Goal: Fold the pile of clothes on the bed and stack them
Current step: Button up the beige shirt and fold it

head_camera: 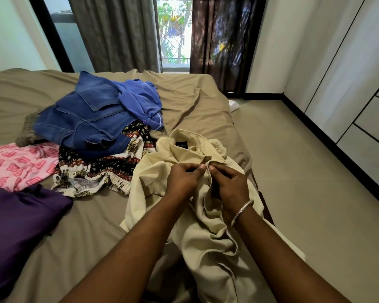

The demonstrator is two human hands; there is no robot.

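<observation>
Beige shirt (208, 217): lies crumpled at the near right edge of the bed (184, 97), collar toward the window, dark neck label facing up, lower part trailing toward the camera over the bed edge.
Grip point: the shirt's front placket, just below the collar; both hands meet there, the cloth bunched between them.
Left hand (182, 178): fingers curled, thumb and forefinger pinching the placket edge from the left; back of the hand faces up.
Right hand (229, 186): fingers curled, thumb and fingertips pinching the opposite placket edge; thumb tips of the two hands almost touch.
Arms: both forearms reach forward from the bottom of the view and converge on the shirt; wrists roughly level.
Bangle (242, 212): silver, on the right wrist.
Unfolded pile: left of and beyond the shirt, apart from both hands.
Denim garment (83, 119): top of the pile, blue, rumpled.
Blue knit top (140, 99): against the denim's right side.
Patterned shorts (96, 169): black and cream print, under the denim, touching the shirt's left edge.
Pink patterned garment (15, 165): at the left of the bed, beside the shorts.
Purple garment (20, 224): near left corner, nearest the camera.
Bed sheet: olive-tan, wrinkled.
Background: curtains (118, 33) on either side of a window; white wardrobe doors (348, 84) along the right wall.
</observation>
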